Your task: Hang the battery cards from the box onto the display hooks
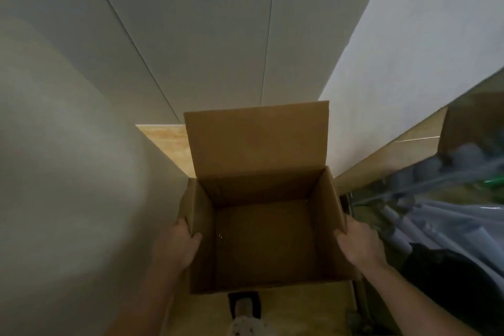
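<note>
The left hand [180, 243] grips the open cardboard box [324, 213] by its left wall, fingers clasped round the rim; the right hand [360, 243] grips the right wall likewise; the far flap [256, 139] stands upright; blurred grey pipes [436, 169] and a black bag [447, 278] crowd the right.

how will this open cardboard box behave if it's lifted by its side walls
Probably light: the cardboard box looks empty inside. Its thin side walls may flex where the left hand and right hand grip them. The raised back flap is likely floppy.
</note>
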`<action>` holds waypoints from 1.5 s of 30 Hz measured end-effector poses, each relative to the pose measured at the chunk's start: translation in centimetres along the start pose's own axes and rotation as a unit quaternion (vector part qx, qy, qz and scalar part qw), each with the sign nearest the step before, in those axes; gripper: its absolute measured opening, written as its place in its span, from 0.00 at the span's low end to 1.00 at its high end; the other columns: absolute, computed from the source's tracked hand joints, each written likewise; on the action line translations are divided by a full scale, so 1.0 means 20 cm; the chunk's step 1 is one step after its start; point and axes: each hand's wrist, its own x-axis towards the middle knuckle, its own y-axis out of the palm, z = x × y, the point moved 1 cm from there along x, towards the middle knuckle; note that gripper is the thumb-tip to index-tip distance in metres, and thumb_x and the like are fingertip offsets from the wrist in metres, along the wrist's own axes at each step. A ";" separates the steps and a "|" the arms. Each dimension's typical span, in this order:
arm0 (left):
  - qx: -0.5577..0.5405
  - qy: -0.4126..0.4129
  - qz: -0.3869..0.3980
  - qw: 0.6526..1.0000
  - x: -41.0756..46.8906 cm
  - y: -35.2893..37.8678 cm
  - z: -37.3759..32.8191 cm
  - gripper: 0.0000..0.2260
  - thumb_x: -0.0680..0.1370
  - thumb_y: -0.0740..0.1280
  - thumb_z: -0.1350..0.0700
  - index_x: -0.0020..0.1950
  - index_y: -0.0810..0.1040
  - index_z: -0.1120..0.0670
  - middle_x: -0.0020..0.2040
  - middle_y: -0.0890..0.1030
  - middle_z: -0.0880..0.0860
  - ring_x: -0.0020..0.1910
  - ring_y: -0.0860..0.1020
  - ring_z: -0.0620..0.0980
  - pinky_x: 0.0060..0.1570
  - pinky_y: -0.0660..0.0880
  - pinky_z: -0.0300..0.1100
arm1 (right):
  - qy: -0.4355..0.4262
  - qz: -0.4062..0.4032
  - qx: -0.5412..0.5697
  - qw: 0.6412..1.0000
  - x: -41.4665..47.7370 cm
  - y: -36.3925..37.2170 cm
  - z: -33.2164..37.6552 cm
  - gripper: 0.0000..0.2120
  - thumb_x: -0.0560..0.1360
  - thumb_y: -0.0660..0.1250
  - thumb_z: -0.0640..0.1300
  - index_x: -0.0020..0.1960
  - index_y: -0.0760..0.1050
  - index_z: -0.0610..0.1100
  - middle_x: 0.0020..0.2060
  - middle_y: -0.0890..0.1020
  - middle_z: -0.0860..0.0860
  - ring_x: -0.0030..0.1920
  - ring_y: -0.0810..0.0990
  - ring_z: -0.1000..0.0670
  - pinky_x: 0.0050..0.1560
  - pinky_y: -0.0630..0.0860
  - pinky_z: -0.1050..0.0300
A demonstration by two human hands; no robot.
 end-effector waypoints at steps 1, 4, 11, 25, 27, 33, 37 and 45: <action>-0.009 0.004 -0.002 1.000 0.10 -0.02 -0.03 0.18 0.79 0.59 0.48 0.65 0.68 0.56 0.56 0.78 0.55 0.51 0.77 0.52 0.44 0.72 0.42 | -0.001 -0.004 -0.004 1.000 0.08 -0.01 0.04 0.11 0.78 0.59 0.45 0.59 0.72 0.46 0.39 0.79 0.51 0.34 0.79 0.53 0.29 0.74 0.63; 0.001 0.019 -0.013 1.000 0.38 -0.06 -0.13 0.18 0.79 0.59 0.48 0.65 0.68 0.55 0.52 0.77 0.53 0.46 0.76 0.49 0.38 0.69 0.38 | 0.008 -0.010 0.001 1.000 0.34 -0.02 0.14 0.12 0.79 0.59 0.45 0.61 0.71 0.45 0.41 0.78 0.51 0.39 0.78 0.50 0.38 0.76 0.58; -0.034 0.016 -0.030 0.999 0.91 -0.14 -0.34 0.19 0.80 0.58 0.51 0.68 0.64 0.57 0.58 0.77 0.56 0.50 0.77 0.53 0.45 0.74 0.44 | 0.066 -0.061 0.090 0.992 0.88 0.00 0.32 0.18 0.78 0.60 0.44 0.67 0.68 0.44 0.52 0.79 0.44 0.47 0.79 0.46 0.47 0.77 0.52; -0.030 0.020 -0.087 0.996 1.66 0.20 -0.46 0.18 0.80 0.59 0.52 0.67 0.63 0.56 0.63 0.74 0.55 0.63 0.73 0.55 0.53 0.74 0.49 | 0.053 -0.106 0.131 0.984 1.67 0.41 0.36 0.23 0.78 0.61 0.43 0.72 0.63 0.42 0.58 0.78 0.39 0.58 0.78 0.39 0.58 0.77 0.43; -0.029 0.012 -0.083 0.996 1.74 0.24 -0.47 0.20 0.79 0.59 0.52 0.69 0.61 0.56 0.66 0.72 0.56 0.67 0.69 0.56 0.58 0.73 0.52 | 0.057 -0.110 0.130 0.984 1.74 0.45 0.36 0.23 0.78 0.61 0.43 0.72 0.63 0.42 0.58 0.79 0.39 0.58 0.78 0.38 0.58 0.76 0.44; -0.084 0.022 -0.111 0.990 1.91 0.34 -0.50 0.25 0.79 0.60 0.55 0.73 0.55 0.56 0.66 0.72 0.57 0.58 0.76 0.56 0.50 0.75 0.49 | 0.056 -0.113 0.151 0.980 1.91 0.56 0.36 0.24 0.79 0.59 0.45 0.74 0.59 0.43 0.60 0.77 0.39 0.59 0.77 0.38 0.58 0.76 0.42; -0.122 -0.011 -0.075 0.990 1.98 0.34 -0.51 0.31 0.78 0.62 0.52 0.76 0.49 0.52 0.75 0.60 0.58 0.69 0.67 0.61 0.61 0.72 0.59 | 0.058 -0.081 0.122 0.988 1.95 0.54 0.37 0.30 0.79 0.58 0.47 0.76 0.48 0.45 0.69 0.68 0.40 0.66 0.71 0.38 0.62 0.72 0.41; -0.114 -0.029 -0.055 0.992 1.61 0.15 -0.49 0.32 0.80 0.57 0.47 0.76 0.46 0.58 0.77 0.53 0.56 0.74 0.58 0.57 0.69 0.63 0.54 | 0.026 -0.015 0.105 0.994 1.67 0.30 0.44 0.33 0.78 0.62 0.44 0.76 0.48 0.44 0.76 0.56 0.46 0.74 0.57 0.44 0.72 0.60 0.48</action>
